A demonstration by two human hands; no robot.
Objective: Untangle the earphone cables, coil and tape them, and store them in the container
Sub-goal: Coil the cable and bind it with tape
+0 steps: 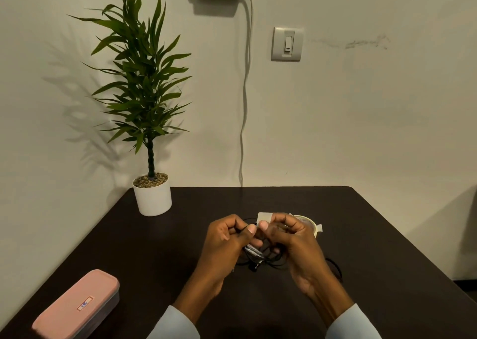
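Note:
Both hands are raised over the middle of the dark table (165,235). My left hand (227,238) pinches a coiled black earphone cable (258,257) that hangs between the hands. My right hand (291,238) grips the same bundle and pinches a pale piece of tape (264,217) against it at the top. A roll of tape (311,223) lies on the table just behind my right hand. More black cable (335,269) lies on the table to the right of my right wrist. The pink container (77,305), lid on, sits at the near left.
A potted plant in a white pot (152,196) stands at the table's far left corner against the wall. A white cable (245,106) runs down the wall behind the table. A wall switch (287,43) is above.

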